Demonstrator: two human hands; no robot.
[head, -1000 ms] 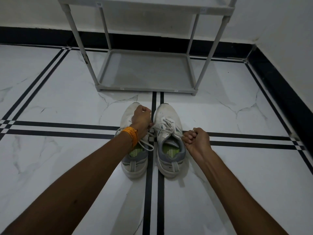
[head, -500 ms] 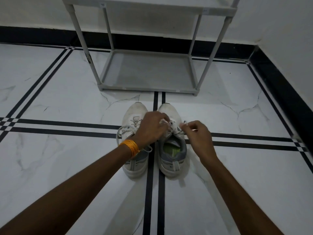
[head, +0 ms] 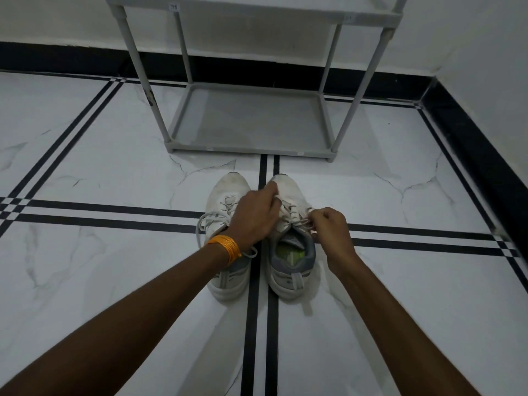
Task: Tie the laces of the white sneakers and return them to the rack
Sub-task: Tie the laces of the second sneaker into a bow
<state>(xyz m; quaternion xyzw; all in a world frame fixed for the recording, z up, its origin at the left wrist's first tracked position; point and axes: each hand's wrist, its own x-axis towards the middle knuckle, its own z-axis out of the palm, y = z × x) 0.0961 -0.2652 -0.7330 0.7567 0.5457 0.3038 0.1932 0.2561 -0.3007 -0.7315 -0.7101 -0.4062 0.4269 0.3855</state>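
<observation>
Two white sneakers stand side by side on the floor, toes pointing away from me. The left sneaker has loose laces hanging over its left side. Over the right sneaker both hands work its laces. My left hand, with an orange bangle on the wrist, pinches a lace near the top eyelets. At the shoe's right side my right hand pinches the other lace end. The grey rack stands just beyond the shoes, its bottom shelf bare.
The floor is white marble with black double stripes crossing under the shoes. A black skirting and white walls close the corner at the right and back. The rack's upper shelf is at the top edge.
My hands, pulled apart with the laces taut a second ago, have come together over the right sneaker. The right hand has moved in to the shoe's side.
</observation>
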